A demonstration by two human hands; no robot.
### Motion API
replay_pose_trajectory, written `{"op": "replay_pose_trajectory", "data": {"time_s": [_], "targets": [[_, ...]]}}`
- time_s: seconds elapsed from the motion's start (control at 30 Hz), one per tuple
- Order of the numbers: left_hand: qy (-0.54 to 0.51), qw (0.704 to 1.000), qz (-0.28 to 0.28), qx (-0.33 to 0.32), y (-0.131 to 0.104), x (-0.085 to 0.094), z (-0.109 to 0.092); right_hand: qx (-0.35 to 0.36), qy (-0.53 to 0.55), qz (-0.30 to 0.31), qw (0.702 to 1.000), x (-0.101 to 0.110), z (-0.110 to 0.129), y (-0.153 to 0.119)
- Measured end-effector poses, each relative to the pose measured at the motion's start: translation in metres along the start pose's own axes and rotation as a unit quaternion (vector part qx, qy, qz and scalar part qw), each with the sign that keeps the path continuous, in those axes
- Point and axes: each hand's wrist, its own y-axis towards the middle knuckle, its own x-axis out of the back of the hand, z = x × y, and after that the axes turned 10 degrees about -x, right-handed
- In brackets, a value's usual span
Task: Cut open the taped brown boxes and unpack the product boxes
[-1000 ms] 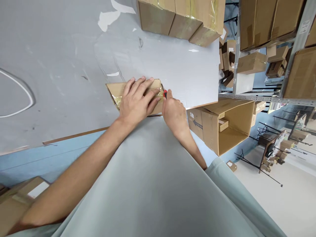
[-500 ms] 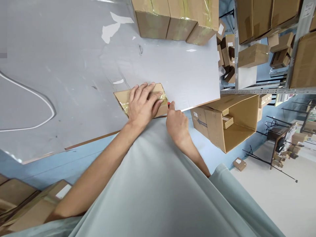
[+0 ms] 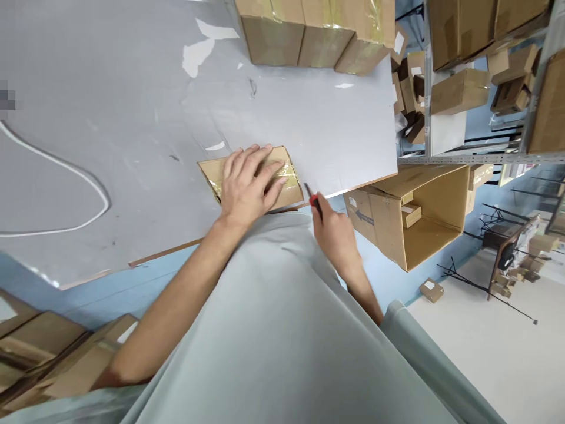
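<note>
A small cardboard box with shiny clear tape lies near the front edge of the grey table. My left hand rests flat across its top, fingers stretched out and thumb apart. Just right of the box, my right hand is closed round a utility knife with a red and black handle. Its narrow dark blade points up and left, a short gap away from the box's right end. My palm and fingers hide much of the box top and most of the knife handle.
Taped cartons stand at the table's far side. Paper scraps and a white cable lie on the table. Beyond its right edge is a large open carton, below metal shelving. More boxes are at lower left.
My right hand has pulled back right and down, bringing the knife away from the box's end and its blade into sight. My left hand and the box have shifted slightly left.
</note>
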Motion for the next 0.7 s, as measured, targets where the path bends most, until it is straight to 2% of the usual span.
{"op": "replay_pose_trajectory", "data": {"time_s": [0.07,0.13,0.17,0.23,0.33,0.43,0.53,0.6,0.7], "targets": [[0.002,1.000,-0.004,0.013,-0.010,0.007,0.007,0.023,0.093,-0.043,0.994,0.000,-0.012,0.024],[0.006,0.999,-0.016,0.027,-0.025,0.014,0.017,0.031,0.200,-0.058,0.977,-0.013,-0.020,0.067],[0.009,0.999,-0.026,0.033,-0.034,0.018,0.023,0.025,0.251,-0.045,0.967,-0.024,-0.020,0.092],[0.017,0.997,-0.053,0.048,-0.053,0.026,0.034,0.006,0.328,0.021,0.945,-0.051,-0.014,0.140],[0.035,0.991,-0.090,0.094,-0.084,0.041,0.044,-0.032,0.386,0.115,0.915,-0.089,0.006,0.182],[0.052,0.975,-0.116,0.185,-0.115,0.057,0.039,-0.035,0.405,0.168,0.898,-0.109,0.024,0.183],[0.049,0.951,-0.124,0.279,-0.141,0.065,0.023,-0.003,0.396,0.192,0.898,-0.112,0.035,0.165],[0.038,0.941,-0.137,0.307,-0.152,0.061,0.014,0.020,0.379,0.183,0.907,-0.108,0.036,0.156],[0.021,0.933,-0.193,0.303,-0.154,0.044,0.010,0.044,0.353,0.138,0.924,-0.093,0.027,0.150]]}}
